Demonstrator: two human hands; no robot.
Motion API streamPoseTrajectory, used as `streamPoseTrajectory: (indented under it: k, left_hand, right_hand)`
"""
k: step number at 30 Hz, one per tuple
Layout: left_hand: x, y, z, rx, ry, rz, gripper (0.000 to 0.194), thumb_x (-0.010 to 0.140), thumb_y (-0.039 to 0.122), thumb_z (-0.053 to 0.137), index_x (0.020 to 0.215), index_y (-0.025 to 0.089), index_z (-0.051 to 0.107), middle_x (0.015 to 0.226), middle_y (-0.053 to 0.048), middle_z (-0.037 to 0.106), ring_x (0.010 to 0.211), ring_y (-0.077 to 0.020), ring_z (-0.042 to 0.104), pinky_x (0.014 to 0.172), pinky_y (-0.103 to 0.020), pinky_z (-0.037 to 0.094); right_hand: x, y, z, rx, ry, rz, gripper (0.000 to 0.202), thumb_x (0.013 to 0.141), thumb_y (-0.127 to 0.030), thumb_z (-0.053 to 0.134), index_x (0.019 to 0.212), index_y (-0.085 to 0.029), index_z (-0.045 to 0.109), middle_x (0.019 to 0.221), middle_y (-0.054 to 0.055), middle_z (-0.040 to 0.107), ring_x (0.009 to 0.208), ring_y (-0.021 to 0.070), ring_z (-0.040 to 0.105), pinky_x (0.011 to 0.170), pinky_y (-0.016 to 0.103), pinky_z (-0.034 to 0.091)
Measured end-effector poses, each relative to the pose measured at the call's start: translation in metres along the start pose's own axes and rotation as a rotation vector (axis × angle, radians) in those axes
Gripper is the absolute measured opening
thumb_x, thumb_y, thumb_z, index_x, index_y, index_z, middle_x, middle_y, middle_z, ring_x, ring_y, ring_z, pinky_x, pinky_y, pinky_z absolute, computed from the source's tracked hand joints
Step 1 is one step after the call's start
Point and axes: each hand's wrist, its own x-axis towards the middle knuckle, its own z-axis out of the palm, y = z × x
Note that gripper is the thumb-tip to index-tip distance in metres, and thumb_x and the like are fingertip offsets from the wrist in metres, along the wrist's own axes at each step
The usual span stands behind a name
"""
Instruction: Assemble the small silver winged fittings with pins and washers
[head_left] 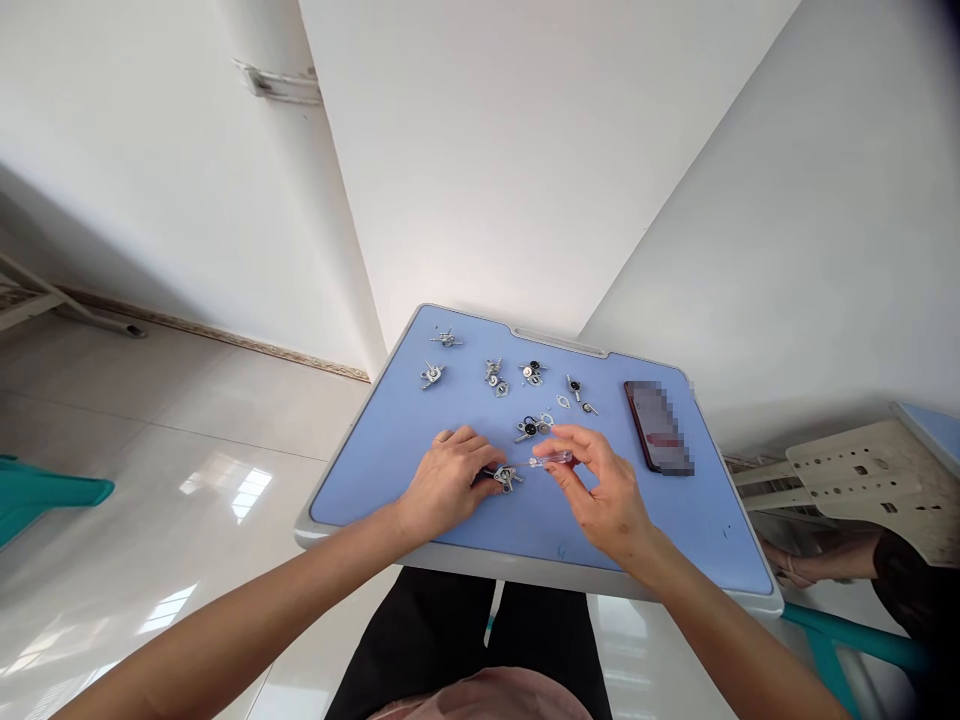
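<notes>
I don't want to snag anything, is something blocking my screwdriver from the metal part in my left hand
Nothing visible blocks it: the screwdriver in your right hand points at the metal part in your left hand.

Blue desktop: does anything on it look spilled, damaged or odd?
No spill stands out. Oddest is the phone: blocky pixelation covers much of it, likely image masking. A blue mark near the front of the desktop looks like a scribble.

Scene was brightly lit; window-shaped glare was thrown on the glossy floor (pixel 187 470), and shadow was cast low on the left wall (pixel 165 180). Edges were stretched, right corners darkened, and phone (pixel 654 428) was partly pixelated.
</notes>
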Motion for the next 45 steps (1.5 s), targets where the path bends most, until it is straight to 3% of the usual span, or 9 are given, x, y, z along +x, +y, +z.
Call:
streamPoseTrajectory:
  k: [9,16,22,26,31,34,38,41,45]
  left_hand:
    - [0.0,-0.003,0.002,-0.031,0.025,0.04,0.011,0.085,0.019,0.074,0.095,0.023,0.072,0.084,0.0,0.069,0.085,-0.0202,0.054,0.079,-0.037,0.033]
    - [0.0,-0.004,0.004,-0.029,0.036,0.058,0.009,0.085,0.015,0.072,0.09,0.023,0.071,0.079,0.001,0.066,0.081,-0.0189,0.052,0.078,-0.035,0.033]
    - [0.0,-0.005,0.007,-0.004,0.063,0.072,0.006,0.089,0.018,0.066,0.085,0.021,0.069,0.076,-0.001,0.065,0.079,-0.0189,0.051,0.076,-0.035,0.032]
    - [0.0,-0.006,0.008,-0.025,0.071,0.065,0.007,0.092,0.023,0.065,0.086,0.021,0.069,0.077,-0.001,0.066,0.079,-0.0193,0.051,0.075,-0.035,0.032]
    - [0.001,-0.004,0.006,-0.008,0.053,0.06,0.007,0.091,0.021,0.065,0.085,0.021,0.07,0.08,-0.002,0.068,0.081,-0.0198,0.052,0.077,-0.036,0.033]
    - [0.001,-0.002,0.003,0.002,0.024,0.05,0.007,0.089,0.017,0.066,0.086,0.022,0.07,0.079,-0.001,0.067,0.081,-0.0195,0.053,0.079,-0.036,0.033]
    - [0.001,-0.001,0.002,0.005,0.018,0.045,0.008,0.088,0.015,0.066,0.085,0.022,0.07,0.078,-0.001,0.066,0.082,-0.0197,0.052,0.079,-0.036,0.033]
    - [0.001,-0.002,0.002,0.009,0.023,0.049,0.005,0.087,0.016,0.068,0.086,0.021,0.069,0.078,-0.001,0.066,0.081,-0.0194,0.052,0.077,-0.036,0.033]
    - [0.001,-0.004,0.004,0.017,0.041,0.064,0.007,0.089,0.023,0.069,0.082,0.021,0.069,0.076,-0.001,0.065,0.08,-0.0193,0.053,0.077,-0.035,0.033]
  right_hand:
    - [0.002,0.005,0.006,-0.061,-0.151,-0.118,0.029,0.099,-0.011,0.047,0.123,-0.027,0.053,0.102,0.003,0.07,0.089,0.0149,0.068,0.081,0.031,0.057]
    - [0.015,-0.013,0.001,-0.185,-0.355,-0.205,0.028,0.1,-0.01,0.035,0.118,-0.023,0.052,0.098,0.006,0.066,0.087,0.0195,0.061,0.07,0.034,0.053]
    - [0.02,-0.011,0.027,-0.006,-0.236,-0.052,0.039,0.103,-0.019,0.032,0.142,-0.022,0.036,0.102,0.007,0.066,0.088,0.0183,0.063,0.076,0.036,0.055]
    - [0.021,-0.012,0.028,0.167,-0.355,0.015,0.056,0.098,-0.01,0.028,0.151,-0.025,0.02,0.106,0.006,0.065,0.093,0.0165,0.063,0.083,0.037,0.056]
    - [0.024,-0.016,0.023,-0.13,-0.282,-0.024,0.024,0.1,-0.024,0.04,0.119,-0.022,0.054,0.108,0.009,0.065,0.1,0.0234,0.06,0.079,0.039,0.055]
    - [0.026,-0.014,0.024,-0.268,-0.208,-0.035,0.018,0.1,-0.027,0.042,0.107,-0.021,0.057,0.1,0.01,0.065,0.092,0.0243,0.06,0.071,0.037,0.053]
    - [0.028,-0.017,0.02,-0.059,-0.23,0.102,0.027,0.096,-0.016,0.045,0.122,-0.023,0.05,0.1,0.005,0.069,0.083,0.0173,0.064,0.073,0.034,0.054]
    - [0.028,-0.021,0.013,0.072,-0.259,0.199,0.024,0.093,-0.016,0.052,0.115,-0.025,0.057,0.1,0.002,0.072,0.082,0.0157,0.065,0.068,0.03,0.055]
    - [0.027,-0.02,0.009,0.073,-0.202,0.027,0.013,0.091,-0.02,0.061,0.099,-0.027,0.069,0.104,0.004,0.069,0.085,0.0174,0.063,0.072,0.034,0.056]
